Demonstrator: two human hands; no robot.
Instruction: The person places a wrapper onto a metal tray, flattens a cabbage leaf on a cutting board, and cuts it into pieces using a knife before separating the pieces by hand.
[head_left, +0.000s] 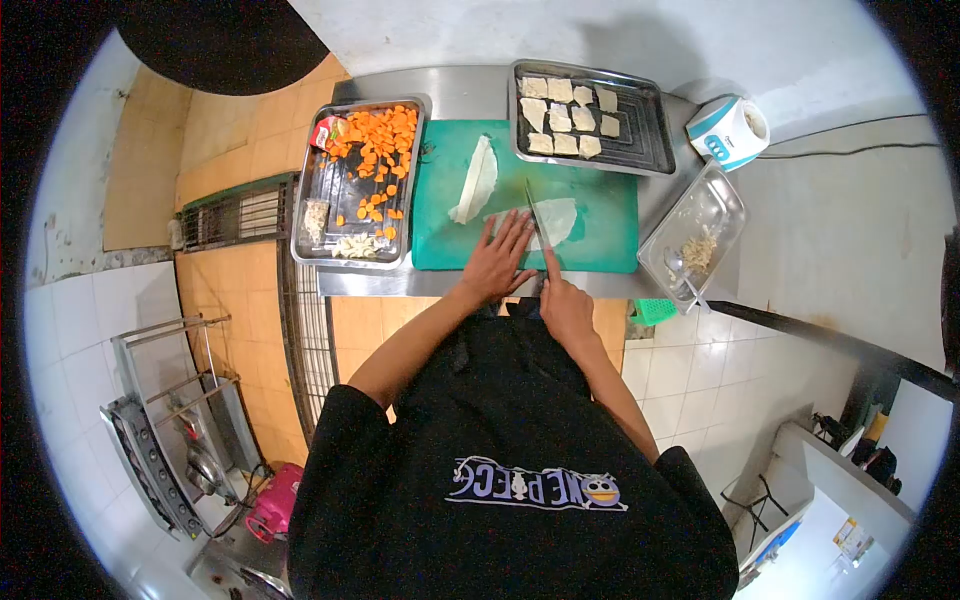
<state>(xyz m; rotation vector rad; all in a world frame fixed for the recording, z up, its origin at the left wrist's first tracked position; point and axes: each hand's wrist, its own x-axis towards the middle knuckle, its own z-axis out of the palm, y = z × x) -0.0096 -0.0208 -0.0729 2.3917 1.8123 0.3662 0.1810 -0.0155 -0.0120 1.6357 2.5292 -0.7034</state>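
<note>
A green cutting board [600, 220] lies on the steel table. My left hand [497, 262] is spread with its fingertips on the left end of a thin white sheet [556, 220]. In my right hand [567, 305] is the handle of a knife [537, 212], whose blade points away from me across the sheet. Another whitish piece, long and folded [476, 180], rests on the board beyond my left hand. Several pale squares [560, 117] sit in a black-looking metal tray [655, 125] at the board's far right edge.
At left, a metal tray [330, 185] holds orange carrot pieces [375, 140], a red packet [325, 132] and pale chopped bits [355, 246]. Right of the board stand a steel container [730, 205] with pale shreds and a spoon, and a white-and-blue appliance [727, 133].
</note>
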